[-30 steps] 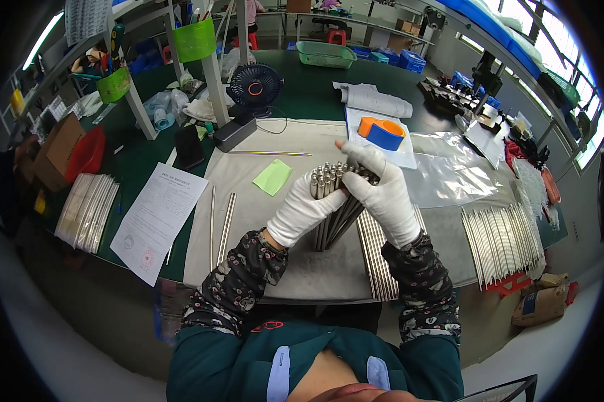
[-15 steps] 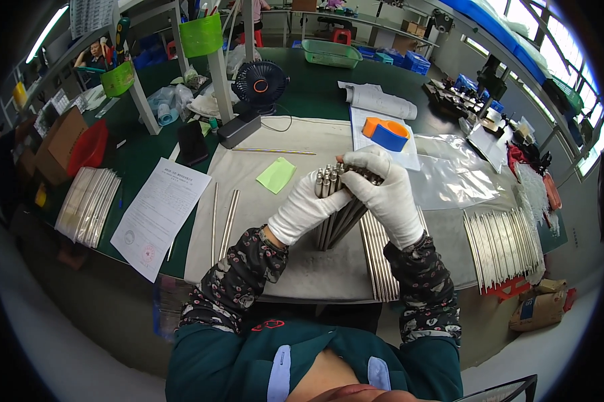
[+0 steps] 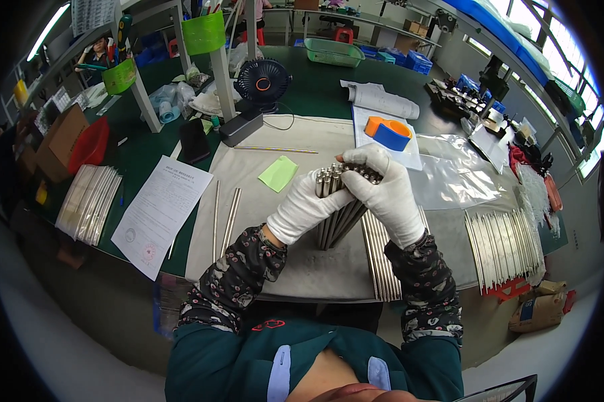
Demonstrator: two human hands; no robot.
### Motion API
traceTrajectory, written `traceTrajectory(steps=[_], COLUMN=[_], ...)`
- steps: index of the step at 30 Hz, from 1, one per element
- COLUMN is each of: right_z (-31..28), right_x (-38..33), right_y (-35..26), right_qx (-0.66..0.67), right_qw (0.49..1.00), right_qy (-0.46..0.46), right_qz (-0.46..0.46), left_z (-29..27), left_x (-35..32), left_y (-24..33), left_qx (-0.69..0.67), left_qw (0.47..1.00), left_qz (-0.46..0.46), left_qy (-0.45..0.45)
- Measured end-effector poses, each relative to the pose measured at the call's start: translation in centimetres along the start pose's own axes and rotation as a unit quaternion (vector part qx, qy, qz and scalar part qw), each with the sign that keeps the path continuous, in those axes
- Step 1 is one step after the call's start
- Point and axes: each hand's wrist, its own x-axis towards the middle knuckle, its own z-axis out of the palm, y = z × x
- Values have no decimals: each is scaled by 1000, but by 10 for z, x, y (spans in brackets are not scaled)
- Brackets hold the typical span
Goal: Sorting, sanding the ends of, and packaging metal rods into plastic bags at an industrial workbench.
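Note:
Both white-gloved hands are closed round one bundle of thin metal rods [image 3: 335, 224], held over the middle of the cloth-covered table. My left hand [image 3: 309, 209] wraps the bundle's left side. My right hand [image 3: 384, 189] grips it from the right, its fingers bent over near the upper ends. Those ends poke up between the gloves, while the lower shafts fan downward. Right beside the bundle, under my right wrist, lies a row of similar rods [image 3: 381, 261]. A few loose rods [image 3: 231, 218] rest to the left of my left forearm.
A yellow-green paper slip [image 3: 278, 174], orange and blue tape rolls [image 3: 390, 134] and a black fan [image 3: 262, 84] stand beyond my hands. More rods [image 3: 504, 249] lie at the right. A printed sheet [image 3: 161, 213] and wrapped rods [image 3: 89, 204] are at the left.
My hands keep the same hold on the bundle, with hardly any movement. The whole view has shifted very slightly.

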Motion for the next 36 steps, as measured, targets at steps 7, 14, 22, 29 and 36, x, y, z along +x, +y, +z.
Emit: traceTrajectory(steps=[7,14,22,29,36], right_z=[1,-2,-3,-2,1], right_x=[-1,5,1,3,5], right_y=[-1,-2,-4,-5,-7], right_qx=[56,-23,18,-4,-86], right_qw=[997,996,1000,999,988], right_qy=[3,-32,-22,-39,-67], right_qz=[54,-79,-7,-19,-113], left_z=[-13,-5,-8,-12,-12], left_x=[0,3,2,4,5], left_y=[5,8,8,9,3], left_qx=[77,68,87,71,184], left_qw=[993,997,994,990,977], left_qz=[-50,20,6,-52,66], left_qy=[-78,-40,-61,-110,-79])
